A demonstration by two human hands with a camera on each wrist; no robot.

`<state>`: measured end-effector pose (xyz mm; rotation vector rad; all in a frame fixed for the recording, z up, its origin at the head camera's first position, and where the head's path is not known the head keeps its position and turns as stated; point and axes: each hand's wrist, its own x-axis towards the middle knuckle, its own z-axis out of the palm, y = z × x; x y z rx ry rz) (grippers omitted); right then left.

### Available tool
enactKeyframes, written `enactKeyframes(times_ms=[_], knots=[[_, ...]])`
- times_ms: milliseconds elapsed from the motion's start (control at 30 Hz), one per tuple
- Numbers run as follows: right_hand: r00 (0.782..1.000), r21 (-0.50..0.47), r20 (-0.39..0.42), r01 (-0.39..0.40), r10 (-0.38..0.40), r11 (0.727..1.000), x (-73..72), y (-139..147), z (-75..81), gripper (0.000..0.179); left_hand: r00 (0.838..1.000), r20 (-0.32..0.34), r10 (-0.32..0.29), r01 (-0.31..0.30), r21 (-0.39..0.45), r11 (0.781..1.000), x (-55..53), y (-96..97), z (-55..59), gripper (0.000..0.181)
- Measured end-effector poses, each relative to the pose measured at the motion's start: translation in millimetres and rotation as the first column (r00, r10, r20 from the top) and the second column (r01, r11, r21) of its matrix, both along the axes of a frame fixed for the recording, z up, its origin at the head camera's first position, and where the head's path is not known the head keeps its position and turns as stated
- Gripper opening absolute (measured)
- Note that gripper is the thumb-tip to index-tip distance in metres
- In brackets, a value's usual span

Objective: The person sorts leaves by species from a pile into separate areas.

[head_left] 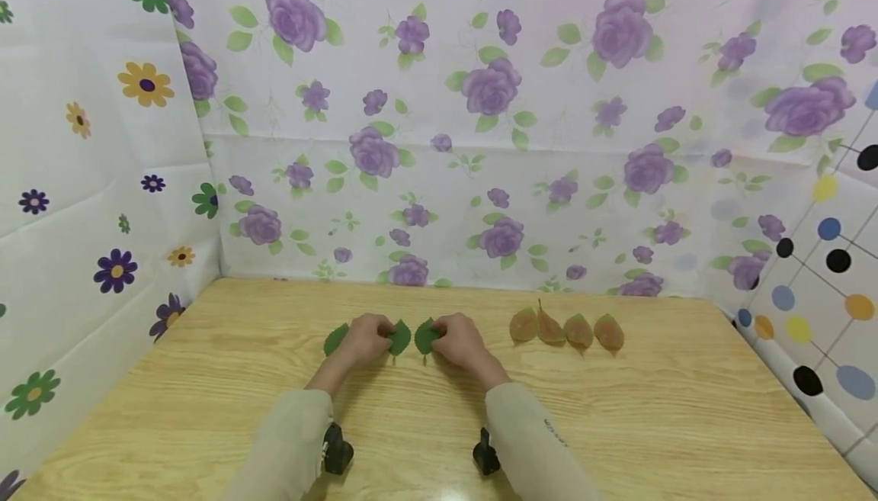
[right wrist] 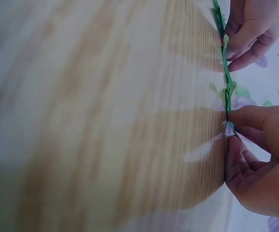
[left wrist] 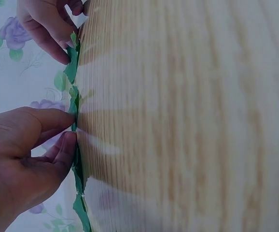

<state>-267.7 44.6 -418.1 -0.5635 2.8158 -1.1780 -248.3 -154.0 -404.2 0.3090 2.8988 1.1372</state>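
My left hand [head_left: 366, 341] is on the table, its thumb and index finger at a green leaf [head_left: 401, 338] with a toothed edge. Just to the right, my right hand [head_left: 461, 339] pinches the edge of another green leaf [head_left: 424, 337]; a narrow gap parts the two leaves. Further left, a green leaf [head_left: 334, 339] lies partly hidden behind the left hand. Seen edge-on in the left wrist view, the green leaves [left wrist: 80, 212] form a line along the tabletop beside the left hand [left wrist: 23, 159]. The right wrist view shows the right hand [right wrist: 267, 159] with fingertips at a leaf's end.
Several reddish-brown leaves [head_left: 578, 332] lie in a row to the right of my right hand. The wooden table [head_left: 658, 425] ends at a flowered cloth [head_left: 439, 203] behind. Patterned cloths hang at both sides. Dark wrist devices [head_left: 338, 449] sit under the sleeves.
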Motion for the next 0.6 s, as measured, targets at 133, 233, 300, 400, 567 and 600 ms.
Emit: enactKeyframes(times_ms=[133, 233, 300, 400, 567, 600], knots=[[1.000, -0.008, -0.023, -0.013, 0.013, 1.000, 0.9, 3, 1.0, 0.036, 1.000, -0.026, -0.001, 0.001, 0.007, 1.000, 0.2, 1.7, -0.7, 0.021], [1.000, -0.024, -0.023, -0.019, 0.019, 1.000, 2.8, 6, 4.5, 0.041, 0.999, -0.054, -0.009, 0.010, 0.022, 1.000, 1.2, 3.8, -1.3, 0.022], [1.000, -0.026, -0.014, -0.021, 0.021, 0.999, 3.8, 10, 6.8, 0.043, 0.996, -0.092, -0.011, 0.014, 0.023, 1.000, 1.5, 4.1, -1.9, 0.023], [0.999, -0.029, 0.012, -0.038, 0.038, 0.999, 6.8, 15, 10.2, 0.043, 0.984, -0.176, 0.006, -0.003, 0.018, 1.000, 2.1, 1.8, -2.3, 0.021], [0.995, -0.017, 0.012, -0.102, 0.102, 0.995, 15.4, 25, 13.2, 0.037, 0.957, -0.287, 0.041, -0.042, 0.002, 0.999, 6.5, -5.4, 1.4, 0.015], [0.993, -0.004, 0.007, -0.118, 0.118, 0.993, 17.5, 27, 13.8, 0.036, 0.954, -0.297, 0.035, -0.039, -0.007, 0.999, 8.3, -6.4, 2.7, 0.015]])
